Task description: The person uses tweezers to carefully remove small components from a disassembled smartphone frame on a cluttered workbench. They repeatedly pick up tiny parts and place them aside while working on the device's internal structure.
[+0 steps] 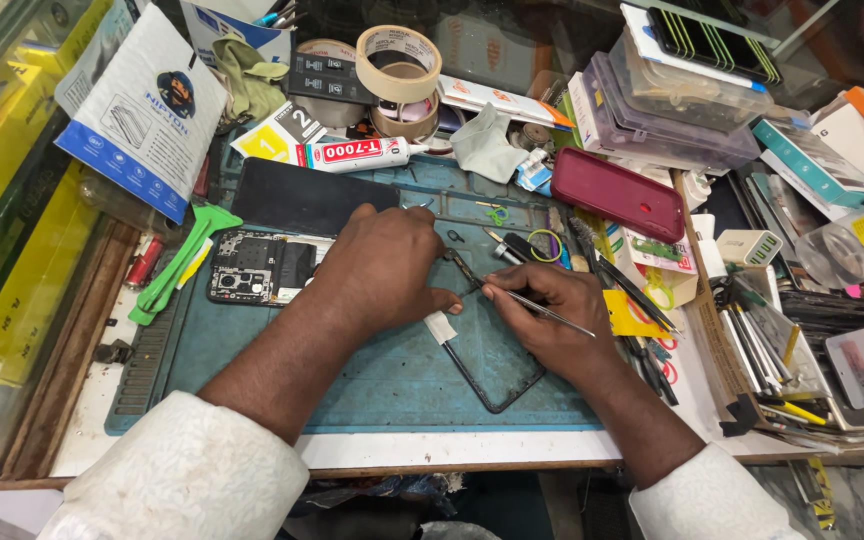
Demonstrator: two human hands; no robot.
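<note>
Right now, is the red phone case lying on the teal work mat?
No. The red phone case lies off the teal work mat, past its far right corner, among the clutter beside clear plastic boxes.

The work mat (392, 380) is teal. A phone case (617, 194) is dark red. The prying tool (174, 265) is bright green. The tape roll (398, 62) is beige, the sticky note (630, 315) yellow, and both sleeves (182, 480) are white.

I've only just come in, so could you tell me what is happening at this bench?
A person is working on a thin black phone frame lying on a blue-green mat. The left hand presses the frame down, while the right hand holds metal tweezers with the tips at the frame's edge. An opened phone lies beside them.
</note>
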